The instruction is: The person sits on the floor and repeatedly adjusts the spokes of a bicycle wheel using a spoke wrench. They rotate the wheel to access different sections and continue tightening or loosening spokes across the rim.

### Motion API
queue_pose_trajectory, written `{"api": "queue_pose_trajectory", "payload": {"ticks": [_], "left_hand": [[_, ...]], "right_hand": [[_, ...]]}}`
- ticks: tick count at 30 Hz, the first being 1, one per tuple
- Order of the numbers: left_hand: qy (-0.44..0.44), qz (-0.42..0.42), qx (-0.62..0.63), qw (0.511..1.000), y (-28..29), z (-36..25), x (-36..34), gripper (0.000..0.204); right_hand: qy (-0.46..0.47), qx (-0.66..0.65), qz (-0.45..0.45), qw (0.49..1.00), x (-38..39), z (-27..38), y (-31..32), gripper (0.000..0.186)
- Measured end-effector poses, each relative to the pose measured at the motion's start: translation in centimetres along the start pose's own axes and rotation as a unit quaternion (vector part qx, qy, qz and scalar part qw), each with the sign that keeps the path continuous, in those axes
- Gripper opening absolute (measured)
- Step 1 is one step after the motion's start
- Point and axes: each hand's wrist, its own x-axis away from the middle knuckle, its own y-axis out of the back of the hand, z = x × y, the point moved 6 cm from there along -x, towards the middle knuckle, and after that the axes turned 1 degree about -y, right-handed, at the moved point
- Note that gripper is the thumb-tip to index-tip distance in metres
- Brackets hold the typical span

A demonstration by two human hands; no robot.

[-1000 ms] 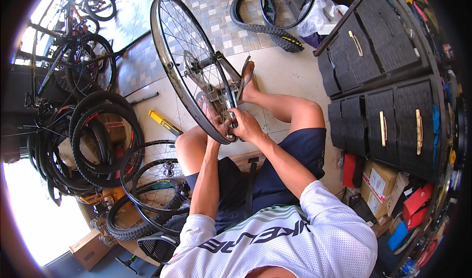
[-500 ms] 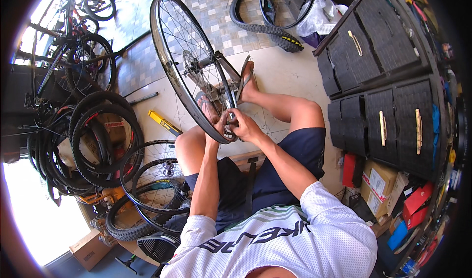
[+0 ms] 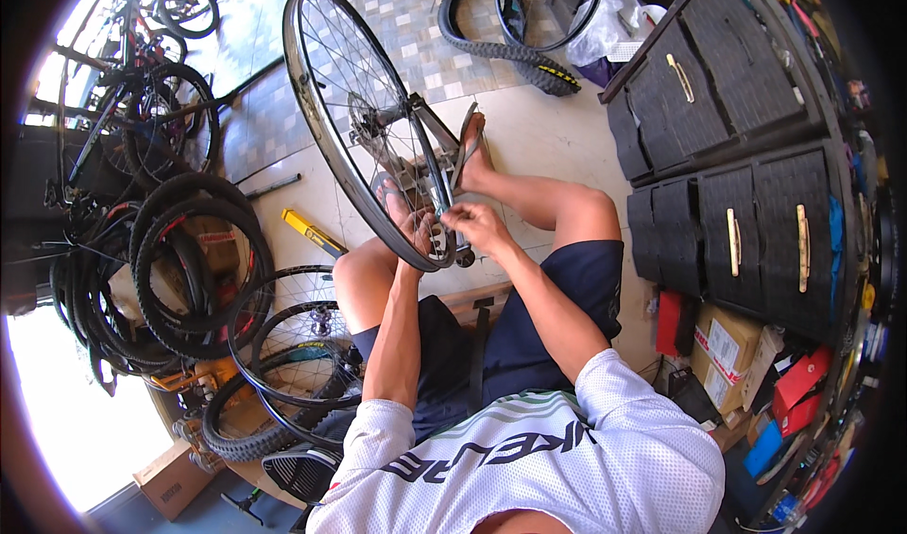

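A bicycle wheel (image 3: 300,71) without a tyre stands upright in front of me, held in a metal wheel stand (image 3: 436,126) between my feet. My left hand (image 3: 416,234) is at the wheel's near end, partly hidden by the rim, with its bent fingers in among the spokes. Just right of the rim, my right hand (image 3: 480,229) has thumb and fingers pinched together beside the spokes. Whatever small thing it pinches is too small to make out. Below the right fingers a dark round knob (image 3: 465,257) shows on the stand.
To the left lie several tyres (image 3: 151,279), loose wheels (image 3: 283,345) and a yellow box (image 3: 312,232). Bicycles (image 3: 170,109) stand farther back. Black drawers (image 3: 746,222) line the right, with cardboard boxes (image 3: 723,355) below. Another tyre (image 3: 520,57) lies ahead.
My right hand has drawn back to the right, off the near end of the rim, uncovering the knob. The left hand's fingers now show more among the spokes.
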Motion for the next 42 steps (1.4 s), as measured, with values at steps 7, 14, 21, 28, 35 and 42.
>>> {"api": "queue_pose_trajectory", "payload": {"ticks": [7,14,21,28,35,42], "left_hand": [[0.002,-0.041,-0.020,0.999,1.4,-1.9,1.6,0.034],[0.011,-0.029,0.019,0.999,-0.3,-3.8,2.7,0.030],[0.004,-0.015,0.010,1.000,1.0,-2.8,2.3,0.029],[0.070,0.043,-0.014,0.997,0.4,-4.1,2.6,0.033],[-0.089,-0.052,-0.213,0.972,0.5,-6.0,1.9,0.031],[-0.133,-0.032,-0.244,0.960,-0.1,-7.9,3.2,0.037]], "right_hand": [[0.020,0.200,-0.016,0.979,-0.7,-0.6,0.2,0.032],[0.044,0.200,0.034,0.978,-0.8,-1.4,-0.4,0.038],[0.132,0.317,-0.004,0.939,0.9,2.4,-2.8,0.041],[0.099,0.325,0.021,0.940,0.4,2.0,-1.7,0.039],[0.140,0.307,-0.042,0.940,1.4,2.8,-2.8,0.054],[0.037,0.201,0.038,0.978,0.5,0.1,-2.9,0.060]]}}
